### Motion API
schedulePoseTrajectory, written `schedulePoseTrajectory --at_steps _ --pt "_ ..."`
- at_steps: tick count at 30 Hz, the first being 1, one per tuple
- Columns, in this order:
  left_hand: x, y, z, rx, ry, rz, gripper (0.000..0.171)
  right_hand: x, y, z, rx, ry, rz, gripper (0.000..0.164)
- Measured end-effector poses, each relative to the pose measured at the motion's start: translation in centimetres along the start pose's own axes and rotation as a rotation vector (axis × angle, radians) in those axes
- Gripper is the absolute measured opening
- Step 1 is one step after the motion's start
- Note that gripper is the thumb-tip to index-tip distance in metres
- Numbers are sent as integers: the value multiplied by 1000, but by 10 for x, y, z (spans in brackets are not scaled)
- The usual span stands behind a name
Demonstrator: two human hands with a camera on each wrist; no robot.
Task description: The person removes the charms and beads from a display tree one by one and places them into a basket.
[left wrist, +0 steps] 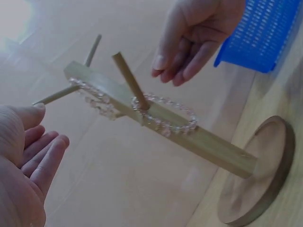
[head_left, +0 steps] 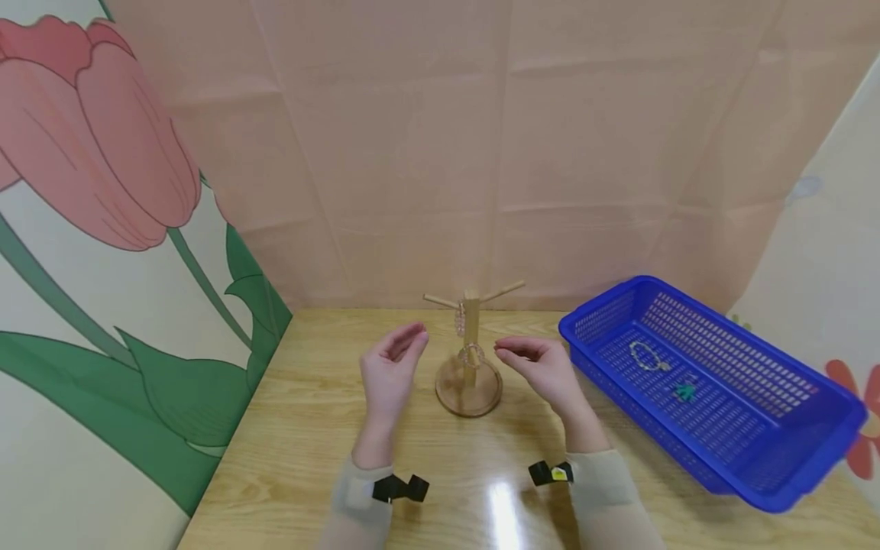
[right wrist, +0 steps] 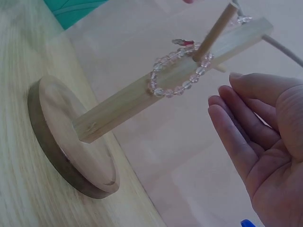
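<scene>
Between my two hands stands a wooden jewelry stand (head_left: pixel 471 328) with a round base (head_left: pixel 457 393) and several thin pegs. One pink-clear beaded bracelet (right wrist: pixel 182 89) hangs from a front peg, lying against the post. Higher up, another beaded bracelet (left wrist: pixel 94 98) hangs on a side peg. My left hand (head_left: pixel 393 367) is to the left of the stand, fingers loosely bent and holding nothing. To the right, my right hand (head_left: pixel 539 367) has its fingers loosely bent too, apart from the stand and holding nothing.
A blue plastic basket (head_left: pixel 660 428) stands on the right of the wooden table (head_left: pixel 289 458). Inside lie a pale beaded bracelet (head_left: pixel 646 356) and a small green item (head_left: pixel 684 392). A pinkish cloth (head_left: pixel 385 153) hangs behind, and a tulip-print panel (head_left: pixel 89 305) stands at left.
</scene>
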State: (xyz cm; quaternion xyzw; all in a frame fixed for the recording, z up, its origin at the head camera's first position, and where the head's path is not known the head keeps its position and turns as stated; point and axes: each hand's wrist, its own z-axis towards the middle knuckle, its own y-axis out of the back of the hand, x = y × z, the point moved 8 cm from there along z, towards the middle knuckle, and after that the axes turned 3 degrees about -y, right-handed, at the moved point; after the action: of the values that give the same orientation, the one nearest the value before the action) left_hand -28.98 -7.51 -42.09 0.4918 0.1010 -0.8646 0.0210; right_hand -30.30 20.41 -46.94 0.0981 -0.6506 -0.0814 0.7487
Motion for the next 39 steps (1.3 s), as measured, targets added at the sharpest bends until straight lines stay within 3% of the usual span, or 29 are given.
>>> schedulePoseTrajectory --at_steps 9,16,21,30,39 --pt "-17 -10 30 41 -19 -8 31 5 -12 1 -34 97 3 20" --pt "-30 -23 43 93 -58 -20 30 9 -20 0 -59 117 13 21" --pt "-33 -27 47 101 -90 -2 22 10 -25 -1 -64 137 11 22" --pt "-25 -26 48 79 -76 -5 15 12 -32 -3 -58 182 -20 19" --pt "-23 -25 49 74 -65 0 19 13 -31 1 -86 191 -82 17"
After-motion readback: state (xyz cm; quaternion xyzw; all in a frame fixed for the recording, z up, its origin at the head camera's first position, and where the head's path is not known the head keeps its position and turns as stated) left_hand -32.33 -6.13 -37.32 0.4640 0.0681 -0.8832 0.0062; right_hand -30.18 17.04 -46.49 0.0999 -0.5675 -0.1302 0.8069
